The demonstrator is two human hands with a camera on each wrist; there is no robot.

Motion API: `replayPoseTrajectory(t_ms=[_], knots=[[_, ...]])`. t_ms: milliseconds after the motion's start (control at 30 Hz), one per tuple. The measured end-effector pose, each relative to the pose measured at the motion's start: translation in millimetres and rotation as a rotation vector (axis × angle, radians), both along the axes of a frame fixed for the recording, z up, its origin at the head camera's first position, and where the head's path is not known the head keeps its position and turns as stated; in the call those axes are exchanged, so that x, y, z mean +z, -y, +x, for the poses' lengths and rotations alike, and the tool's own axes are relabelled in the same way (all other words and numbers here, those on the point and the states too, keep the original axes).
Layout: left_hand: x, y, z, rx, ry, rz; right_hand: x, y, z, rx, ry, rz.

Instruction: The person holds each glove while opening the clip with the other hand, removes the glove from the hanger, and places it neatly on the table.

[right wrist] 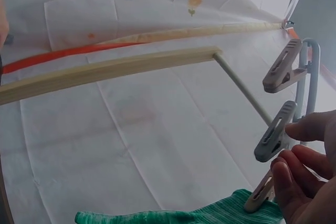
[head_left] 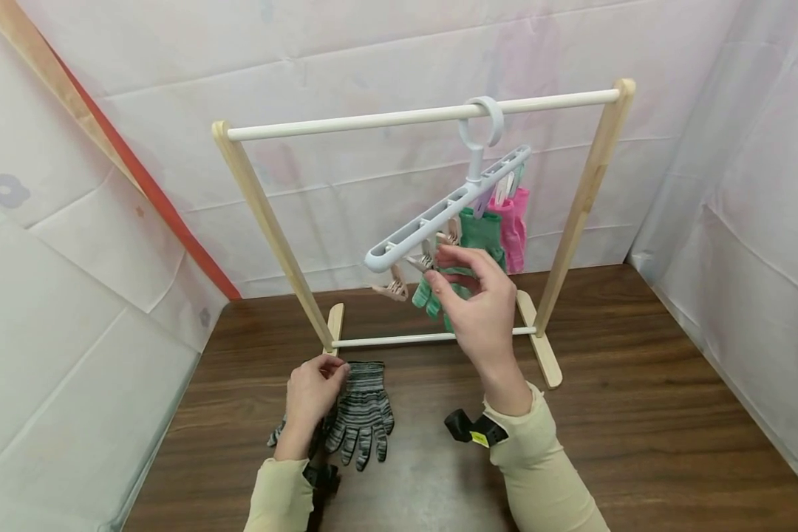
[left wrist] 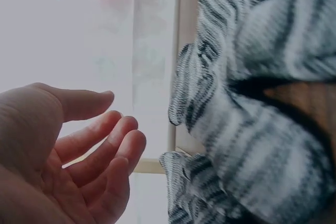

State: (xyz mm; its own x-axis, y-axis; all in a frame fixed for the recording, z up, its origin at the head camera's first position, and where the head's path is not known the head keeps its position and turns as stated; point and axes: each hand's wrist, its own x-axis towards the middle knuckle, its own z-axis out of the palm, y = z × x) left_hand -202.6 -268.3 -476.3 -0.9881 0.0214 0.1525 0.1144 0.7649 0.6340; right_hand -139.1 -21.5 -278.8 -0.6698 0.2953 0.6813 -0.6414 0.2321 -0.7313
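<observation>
Striped grey glove (head_left: 362,406), left hand (head_left: 311,393) loosely curled, right hand (head_left: 484,303) at clip (right wrist: 274,135), grip unclear

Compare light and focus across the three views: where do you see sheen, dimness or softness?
Head view: brightest, pale sheen on the table; left wrist view: left hand dim against the bright backdrop, nearest glove finger soft; right wrist view: dull overall, right hand dim.

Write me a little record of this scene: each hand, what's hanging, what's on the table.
Right hand: fingertips at a pale clip on the hanger; grip unclear
Left hand: by the striped gloves, fingers loosely curled, apparently holding nothing
Hanging: green glove and pink fabric, clipped to the hanger
Hanger support: hooked over a white rail
Table: dark wood; striped gloves, one partly hidden by left hand
</observation>
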Motion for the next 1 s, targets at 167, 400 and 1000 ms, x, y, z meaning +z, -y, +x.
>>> replayPoseTrajectory(t_ms=[167, 400, 1000], knots=[[6.2, -4.8, -2.8, 0.016, -0.036, 0.051, 0.0, -3.9, 0.2, -0.02, -0.027, -0.014], [16.4, -19.6, -5.2, -0.011, -0.101, 0.189, -12.3, -13.9, -9.0, -0.051, -0.069, -0.06], [51.3, -66.0, -15.7, -0.218, -0.27, 0.482, -10.0, -28.1, -17.0, -0.165, -0.141, -0.019]])
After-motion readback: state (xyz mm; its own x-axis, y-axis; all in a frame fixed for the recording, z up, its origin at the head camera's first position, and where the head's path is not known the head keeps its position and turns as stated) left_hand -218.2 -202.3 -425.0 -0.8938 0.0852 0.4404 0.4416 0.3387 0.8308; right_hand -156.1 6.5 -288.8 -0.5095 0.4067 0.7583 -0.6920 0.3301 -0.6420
